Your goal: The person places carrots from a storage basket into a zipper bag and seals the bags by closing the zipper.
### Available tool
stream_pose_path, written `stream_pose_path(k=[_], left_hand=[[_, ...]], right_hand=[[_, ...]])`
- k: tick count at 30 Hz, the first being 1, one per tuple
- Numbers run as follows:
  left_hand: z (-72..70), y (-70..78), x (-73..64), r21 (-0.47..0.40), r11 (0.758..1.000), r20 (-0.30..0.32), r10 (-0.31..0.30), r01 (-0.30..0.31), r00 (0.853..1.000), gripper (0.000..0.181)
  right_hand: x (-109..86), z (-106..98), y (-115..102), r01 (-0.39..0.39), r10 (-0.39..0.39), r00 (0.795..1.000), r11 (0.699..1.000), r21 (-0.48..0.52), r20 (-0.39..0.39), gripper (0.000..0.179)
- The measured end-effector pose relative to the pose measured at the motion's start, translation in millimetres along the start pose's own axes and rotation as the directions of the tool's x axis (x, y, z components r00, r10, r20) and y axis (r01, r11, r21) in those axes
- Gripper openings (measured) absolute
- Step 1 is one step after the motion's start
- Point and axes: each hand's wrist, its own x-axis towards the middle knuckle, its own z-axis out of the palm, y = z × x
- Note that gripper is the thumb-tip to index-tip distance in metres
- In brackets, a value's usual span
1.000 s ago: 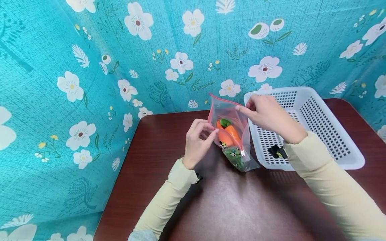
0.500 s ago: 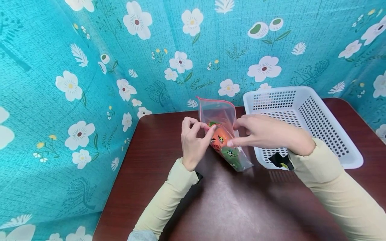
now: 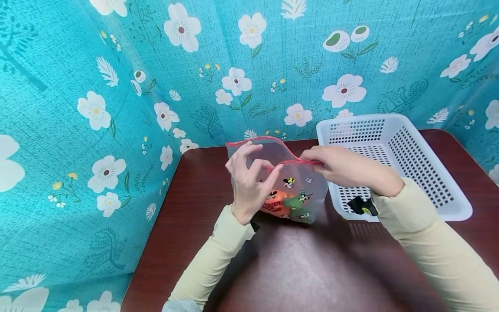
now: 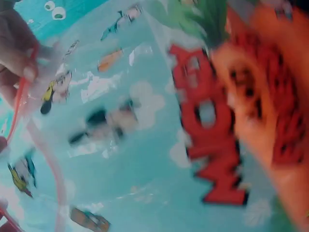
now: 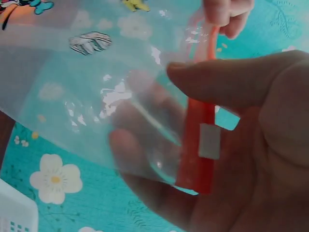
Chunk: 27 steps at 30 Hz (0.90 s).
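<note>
A clear zip bag with a red zip edge and cartoon prints stands upright on the table, its mouth gaping at the left. Through its wall show an orange carrot and something green low down. My left hand pinches the front rim between thumb and index finger, other fingers raised. The right hand grips the rim's right end, thumb on the near side and fingers behind the film. In the right wrist view, a white slider sits on the red zip beside the right thumb.
A white perforated basket stands at the right, partly behind the right forearm. The dark red-brown table backs onto a teal flowered cloth. Black straps show at both wrists.
The right hand has left the far rim and come down to grip the right end of the zip. The bag has turned, its printed front now spread broad. The left hand keeps its pinch.
</note>
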Motion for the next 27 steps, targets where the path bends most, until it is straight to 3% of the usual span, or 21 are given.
stream_pose_path(k=[2,5,9,13,19,24,27], left_hand=[[-1.5,-1.3,4.1,-0.005,1.0,0.033,0.014,-0.014,0.999,0.024],[-3.6,-6.2,9.4,0.004,1.0,0.133,-0.001,0.001,0.991,0.026],[-5.9,-16.2,15.0,0.062,0.998,0.289,-0.035,0.018,0.957,0.051],[-7.0,-24.6,20.7,0.131,0.991,0.381,-0.037,-0.014,0.924,0.059],[-7.9,-32.5,22.3,0.165,0.986,0.419,-0.067,-0.003,0.905,0.051],[-8.4,-40.4,18.3,0.188,0.982,0.406,-0.109,0.034,0.907,0.031],[-8.1,-45.5,17.1,0.209,0.977,0.391,-0.123,0.042,0.912,0.028]], right_hand=[[1.4,-1,4,0.014,-0.014,1.0,1.0,0.017,-0.017,0.027],[3.3,-1,10,0.022,-0.021,1.0,0.999,0.035,-0.023,0.028],[4.1,-1,14,-0.001,0.002,1.0,0.999,0.053,-0.016,0.027],[5.8,-2,18,-0.013,0.014,1.0,0.997,0.073,-0.023,0.023],[8.8,-1,24,-0.071,0.075,0.996,0.994,0.084,-0.046,0.016],[8.3,0,33,-0.146,0.156,0.982,0.985,0.09,-0.106,0.008],[8.6,2,38,-0.176,0.189,0.971,0.98,0.097,-0.149,0.004]])
